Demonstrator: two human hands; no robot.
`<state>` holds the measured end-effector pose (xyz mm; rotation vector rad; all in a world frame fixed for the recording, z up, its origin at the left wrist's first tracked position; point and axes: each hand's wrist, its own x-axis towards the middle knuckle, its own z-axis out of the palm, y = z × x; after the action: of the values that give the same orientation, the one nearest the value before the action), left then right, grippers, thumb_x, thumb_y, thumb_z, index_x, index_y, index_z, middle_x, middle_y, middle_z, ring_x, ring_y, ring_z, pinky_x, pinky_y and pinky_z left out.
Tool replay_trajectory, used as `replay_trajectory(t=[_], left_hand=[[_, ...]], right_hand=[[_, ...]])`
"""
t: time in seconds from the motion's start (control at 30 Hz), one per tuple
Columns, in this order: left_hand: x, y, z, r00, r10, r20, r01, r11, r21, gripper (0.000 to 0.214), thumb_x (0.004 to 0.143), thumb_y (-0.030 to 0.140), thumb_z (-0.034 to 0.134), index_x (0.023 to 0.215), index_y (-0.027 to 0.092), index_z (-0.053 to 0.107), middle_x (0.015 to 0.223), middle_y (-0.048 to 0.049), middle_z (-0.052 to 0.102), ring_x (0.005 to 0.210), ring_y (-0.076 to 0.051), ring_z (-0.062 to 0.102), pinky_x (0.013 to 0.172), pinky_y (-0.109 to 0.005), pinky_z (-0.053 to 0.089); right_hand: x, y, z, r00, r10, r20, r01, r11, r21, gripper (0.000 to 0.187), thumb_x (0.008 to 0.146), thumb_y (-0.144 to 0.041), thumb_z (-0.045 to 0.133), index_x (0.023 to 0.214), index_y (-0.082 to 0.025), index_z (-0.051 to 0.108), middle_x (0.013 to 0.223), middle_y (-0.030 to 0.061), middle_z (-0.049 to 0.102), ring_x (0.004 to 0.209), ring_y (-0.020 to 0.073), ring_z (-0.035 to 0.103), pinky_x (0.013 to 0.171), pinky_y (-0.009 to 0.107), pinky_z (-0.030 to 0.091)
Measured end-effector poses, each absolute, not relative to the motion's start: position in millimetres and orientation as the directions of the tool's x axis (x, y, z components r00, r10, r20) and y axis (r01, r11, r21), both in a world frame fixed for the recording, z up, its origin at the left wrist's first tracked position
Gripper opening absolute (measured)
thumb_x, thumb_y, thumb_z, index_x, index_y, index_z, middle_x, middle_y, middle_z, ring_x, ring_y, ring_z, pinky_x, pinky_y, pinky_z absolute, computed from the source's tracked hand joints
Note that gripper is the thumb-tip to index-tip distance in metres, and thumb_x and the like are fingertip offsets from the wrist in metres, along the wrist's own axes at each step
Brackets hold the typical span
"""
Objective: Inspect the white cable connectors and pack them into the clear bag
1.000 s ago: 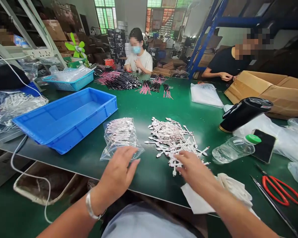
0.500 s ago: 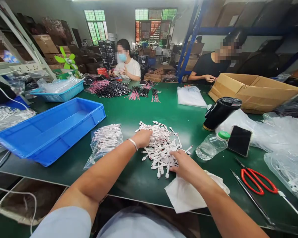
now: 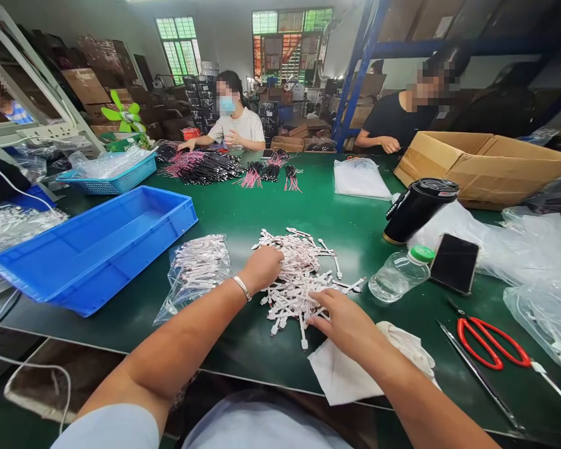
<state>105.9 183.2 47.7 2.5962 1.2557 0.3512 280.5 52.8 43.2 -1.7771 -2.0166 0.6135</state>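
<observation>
Pile of short white cables (image 3: pixel 299 267) lay loose at the centre of the frame, on a green table (image 3: pixel 234 209). Left hand (image 3: pixel 263 268) was at the pile's left edge, fingers curled onto the cables; could not tell whether any were gripped. Right hand (image 3: pixel 343 317) was at the lower right edge, thumb and fingers apart, tips by the cables. Left of the pile: a clear bag of similar cables (image 3: pixel 201 259), then a blue tray (image 3: pixel 110 240). A white cloth (image 3: pixel 343 377) lay beneath the right forearm. Right of centre: a clear bottle (image 3: pixel 397 277), a black cup (image 3: pixel 416 212), a phone (image 3: pixel 455 263). Lower right: red-handled scissors (image 3: pixel 518 355) beside a thin metal tool (image 3: pixel 479 377). Upper centre: a masked co-worker (image 3: pixel 245 126) sat behind dark and pink wires (image 3: pixel 210 169). Upper right: a cardboard box (image 3: pixel 505 171).
</observation>
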Motion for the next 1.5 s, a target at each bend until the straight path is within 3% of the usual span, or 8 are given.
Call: replay_trajectory(t=[0.23,0.4,0.5,0.7,0.87,1.17,1.37,1.5], left_hand=[[91,157,69,0.483,0.862,0.155,0.581,-0.448,0.679,0.015,0.080,0.017,0.046,0.069,0.017,0.056,0.073,-0.0039,0.055,0.080,-0.019,0.050,0.077,-0.032,0.039],[86,138,73,0.444,0.896,-0.002,0.293,-0.144,0.945,0.016,0.079,0.032,0.051,0.076,0.016,0.054,0.064,0.0022,0.049,0.059,-0.011,0.045,0.059,-0.024,0.038],[87,130,67,0.444,0.890,-0.098,0.111,0.054,0.992,0.025,0.074,0.040,0.057,0.075,0.016,0.051,0.063,0.0032,0.048,0.058,-0.009,0.046,0.058,-0.022,0.038],[88,123,52,0.407,0.887,-0.219,-0.118,0.288,0.950,0.034,0.065,0.041,0.070,0.071,0.016,0.048,0.068,0.0029,0.051,0.063,-0.008,0.051,0.060,-0.020,0.038],[87,124,43,0.405,0.879,-0.252,-0.203,0.355,0.913,0.034,0.062,0.039,0.075,0.071,0.015,0.052,0.064,0.0027,0.055,0.060,-0.007,0.052,0.059,-0.021,0.037],[77,129,29,0.372,0.877,-0.304,-0.293,0.422,0.858,0.034,0.054,0.028,0.083,0.078,0.013,0.063,0.070,0.0024,0.061,0.062,-0.007,0.058,0.063,-0.020,0.043],[75,128,28,0.364,0.859,-0.361,-0.317,0.478,0.819,0.034,0.057,0.026,0.082,0.083,0.012,0.067,0.075,0.0000,0.064,0.063,-0.006,0.060,0.062,-0.017,0.046],[80,125,33,0.348,0.858,-0.377,-0.351,0.492,0.797,0.031,0.057,0.025,0.082,0.079,0.012,0.065,0.069,0.0005,0.063,0.065,-0.007,0.060,0.063,-0.016,0.047]], right_hand=[[279,66,41,-0.002,1.000,0.006,0.618,0.006,-0.786,0.025,0.079,-0.031,0.054,0.096,-0.016,0.065,0.092,0.0080,0.065,0.085,0.0211,0.057,0.083,0.038,0.042],[259,69,44,-0.126,0.959,-0.255,0.260,-0.216,-0.941,0.032,0.073,-0.039,0.062,0.095,-0.015,0.066,0.082,0.0058,0.069,0.063,0.0149,0.062,0.047,0.023,0.042],[242,71,42,-0.183,0.928,-0.325,0.013,-0.329,-0.944,0.038,0.073,-0.044,0.063,0.100,-0.017,0.064,0.083,0.0056,0.068,0.059,0.0109,0.060,0.039,0.018,0.035],[231,83,32,-0.068,0.936,-0.345,-0.322,-0.347,-0.881,0.040,0.070,-0.047,0.066,0.101,-0.023,0.059,0.073,-0.0032,0.058,0.055,0.0032,0.051,0.044,0.011,0.039],[235,84,32,-0.189,0.901,-0.391,-0.287,-0.432,-0.855,0.041,0.059,-0.038,0.079,0.090,-0.016,0.065,0.073,0.0014,0.063,0.055,0.0061,0.057,0.042,0.013,0.039],[255,90,26,-0.116,0.945,-0.305,-0.100,-0.317,-0.943,0.033,0.068,-0.048,0.069,0.078,-0.016,0.066,0.071,0.0009,0.066,0.058,0.0081,0.059,0.043,0.015,0.037],[273,85,34,-0.203,0.927,-0.315,0.118,-0.296,-0.948,0.034,0.071,-0.045,0.068,0.061,-0.013,0.066,0.048,-0.0006,0.059,0.043,0.0063,0.048,0.042,0.017,0.035],[258,83,32,0.013,0.944,-0.329,-0.077,-0.327,-0.942,0.036,0.072,-0.053,0.063,0.081,-0.018,0.062,0.071,0.0035,0.069,0.056,0.0121,0.061,0.042,0.017,0.038]])
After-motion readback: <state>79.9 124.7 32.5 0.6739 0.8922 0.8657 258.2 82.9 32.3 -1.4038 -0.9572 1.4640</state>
